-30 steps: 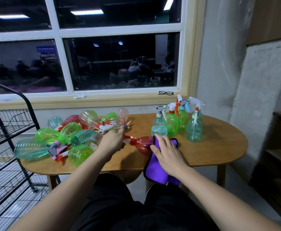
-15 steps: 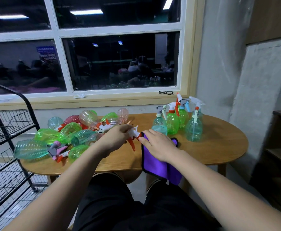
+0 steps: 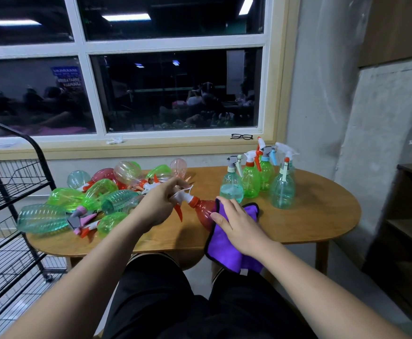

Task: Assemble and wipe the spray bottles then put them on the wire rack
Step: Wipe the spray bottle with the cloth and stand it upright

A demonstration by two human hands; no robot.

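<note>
Black-framed glasses (image 3: 241, 136) are sitting on the window sill (image 3: 175, 147), near its right end, and a small crumpled white scrap (image 3: 114, 140) is lying further left on the same ledge. The white-framed window (image 3: 175, 94) is showing dark glass, with strip lights (image 3: 126, 17) reflecting up top. An oval wooden table (image 3: 310, 216) is standing below the sill. A rough concrete wall (image 3: 322, 94) is rising on the right, and a dark wooden shelf unit (image 3: 410, 231) is standing beside it.
</note>
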